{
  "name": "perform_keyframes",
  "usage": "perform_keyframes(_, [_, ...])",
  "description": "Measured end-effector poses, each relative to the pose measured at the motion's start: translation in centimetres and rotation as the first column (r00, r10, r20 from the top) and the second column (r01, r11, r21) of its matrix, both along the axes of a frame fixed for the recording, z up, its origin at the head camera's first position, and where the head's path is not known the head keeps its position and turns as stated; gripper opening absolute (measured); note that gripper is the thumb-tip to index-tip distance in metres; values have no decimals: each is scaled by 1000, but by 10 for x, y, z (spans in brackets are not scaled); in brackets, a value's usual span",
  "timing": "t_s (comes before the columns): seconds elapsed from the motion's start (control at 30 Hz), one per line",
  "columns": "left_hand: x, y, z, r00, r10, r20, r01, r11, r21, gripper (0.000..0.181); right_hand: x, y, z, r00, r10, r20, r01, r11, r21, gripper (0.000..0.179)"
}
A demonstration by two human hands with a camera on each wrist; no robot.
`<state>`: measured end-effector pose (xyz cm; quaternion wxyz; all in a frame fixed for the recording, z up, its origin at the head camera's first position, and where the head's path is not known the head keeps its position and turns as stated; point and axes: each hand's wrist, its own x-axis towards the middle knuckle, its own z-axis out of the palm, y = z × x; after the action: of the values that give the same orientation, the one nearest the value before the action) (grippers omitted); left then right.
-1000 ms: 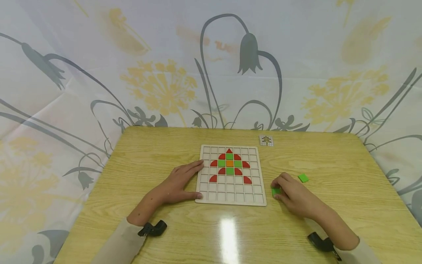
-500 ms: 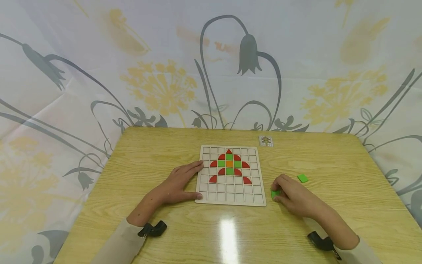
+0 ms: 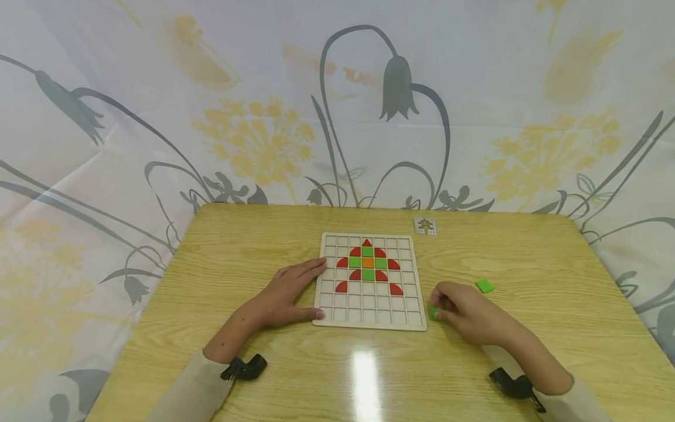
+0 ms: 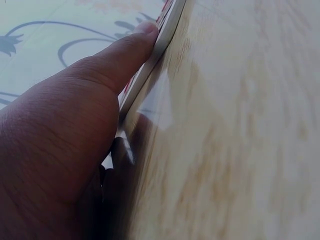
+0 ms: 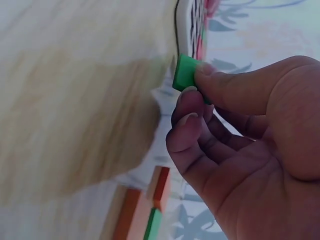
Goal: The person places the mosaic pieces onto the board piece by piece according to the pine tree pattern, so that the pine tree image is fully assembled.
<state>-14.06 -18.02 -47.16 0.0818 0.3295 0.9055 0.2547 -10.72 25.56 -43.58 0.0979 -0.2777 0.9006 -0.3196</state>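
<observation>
A pale square grid board (image 3: 371,316) lies on the table, with red, green and orange pieces set in a tree-like pattern in its upper cells. My left hand (image 3: 282,296) rests at the board's left edge, fingers spread and straight. Its thumb (image 4: 132,50) lies along the board's edge in the left wrist view. Just off the board's right edge, my right hand (image 3: 469,313) pinches a green square tile (image 5: 185,72) between thumb and fingertips. Behind that hand a second green tile (image 3: 484,285) lies on the table.
A small card (image 3: 425,226) printed with a tree-like grid picture lies near the table's back edge. In the right wrist view an orange piece (image 5: 127,212) and a green piece (image 5: 152,223) show low in the frame. A patterned cloth (image 3: 253,140) hangs behind the table.
My right hand has shifted slightly left and nearer to me, bringing the pinched green tile closer to the board's right edge. The left hand stays in place.
</observation>
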Motion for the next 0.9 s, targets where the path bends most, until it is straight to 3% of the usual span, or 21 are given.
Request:
perform_keyframes(0.43, [0, 0, -1, 1000, -6, -5, 6, 1000, -2, 100, -9, -28, 4, 997, 26, 73, -20, 996, -83, 8])
perform_keyframes(0.9, [0, -1, -2, 1000, -14, -19, 14, 1000, -1, 100, -21, -71, 2, 998, 26, 58, -16, 987, -163, 9])
